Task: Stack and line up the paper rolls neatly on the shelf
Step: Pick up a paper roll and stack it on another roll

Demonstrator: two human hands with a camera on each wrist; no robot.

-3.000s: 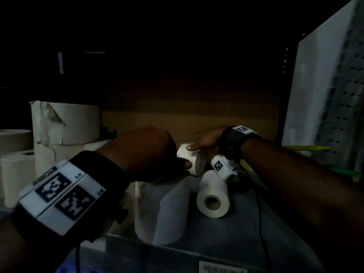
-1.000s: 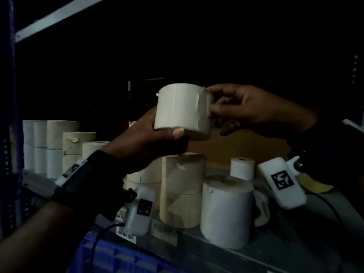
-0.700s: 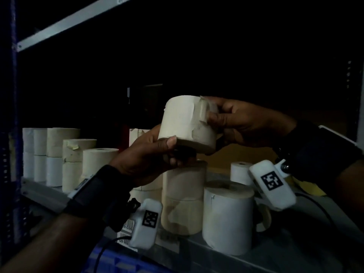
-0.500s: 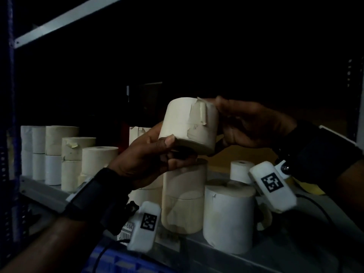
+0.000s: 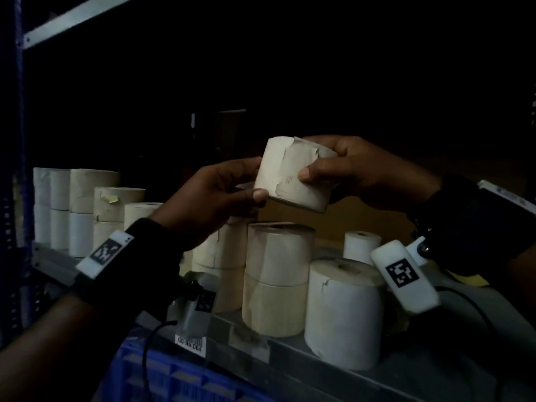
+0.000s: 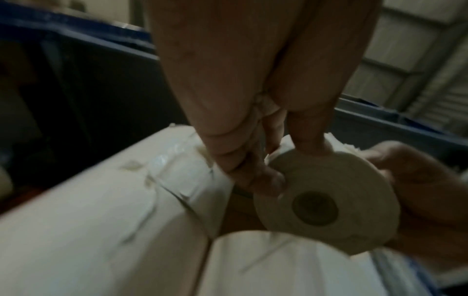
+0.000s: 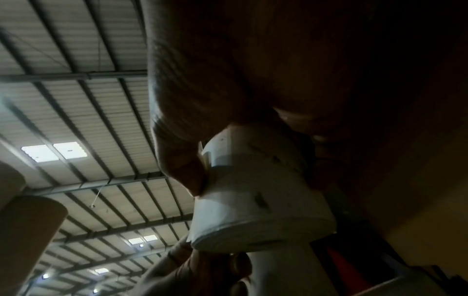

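A cream paper roll with a torn wrapper flap is held tilted in the air above the shelf. My left hand pinches its lower left edge with the thumb under the rim. My right hand grips its right side, thumb on the front face. Below it stands a stack of two rolls, and a wide white roll sits to the right. Stacked rolls line the shelf at the left.
The grey metal shelf has a front lip with a label. A small white roll stands behind the wide roll. A blue crate sits below the shelf. A blue upright post frames the left side.
The held roll has shifted right and tilted. My right thumb now lies on its front face, and my left hand has slid to its lower left edge.
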